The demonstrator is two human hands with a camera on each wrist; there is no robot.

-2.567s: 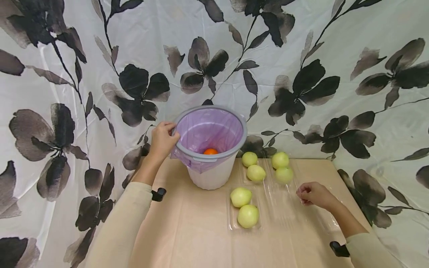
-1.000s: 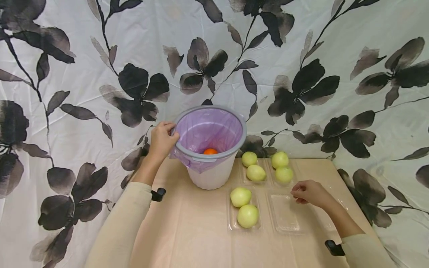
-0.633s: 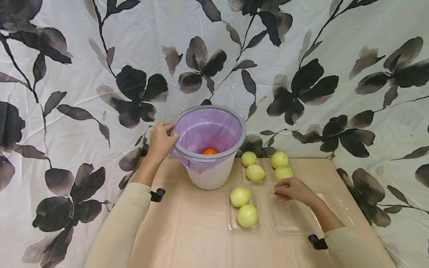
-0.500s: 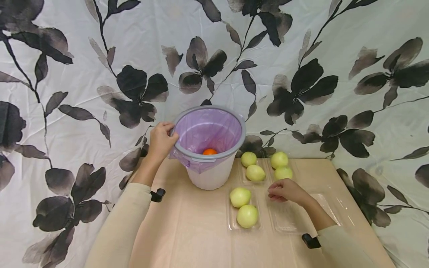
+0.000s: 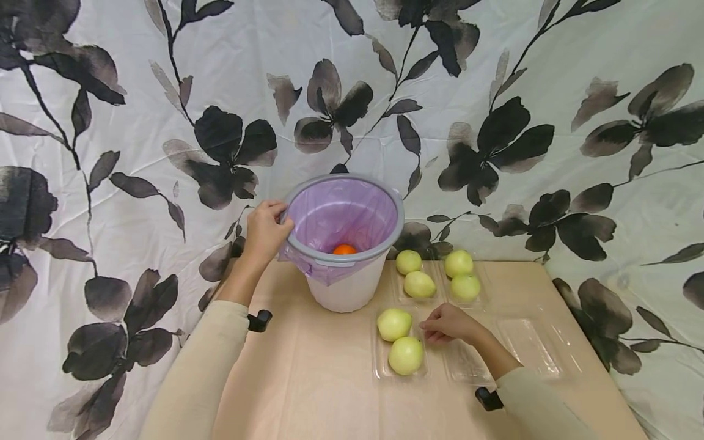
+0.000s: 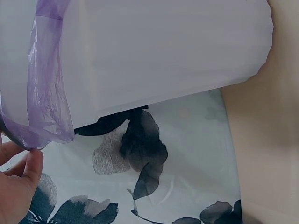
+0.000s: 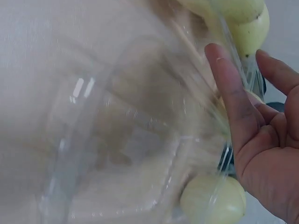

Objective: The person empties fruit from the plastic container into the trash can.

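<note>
My left hand [image 5: 267, 227] grips the grey rim of a white bin [image 5: 349, 287]. A purple plastic liner [image 5: 343, 211] is folded over that rim, and an orange round thing [image 5: 344, 250] lies inside. My right hand [image 5: 451, 325] is just right of the front clear plastic tray [image 5: 379, 366] with two pale green round fruits [image 5: 406, 355]. In the right wrist view its thumb and fingers stand apart around no visible thing, close to the clear plastic. Below the hand's wrist lies a clear plastic container [image 5: 467, 363] without fruit, partly hidden by the forearm.
Behind the right hand, two more clear trays hold pale green fruits [image 5: 420, 285] near the wall. Another clear plastic shell [image 5: 530, 348] lies flat at the right. A floral cloth [image 5: 330, 116] hangs behind the tan table [image 5: 308, 391].
My right hand has let go of a clear plastic piece, which now lies flat, and has moved left toward the front fruit tray. The left hand stays on the bin rim.
</note>
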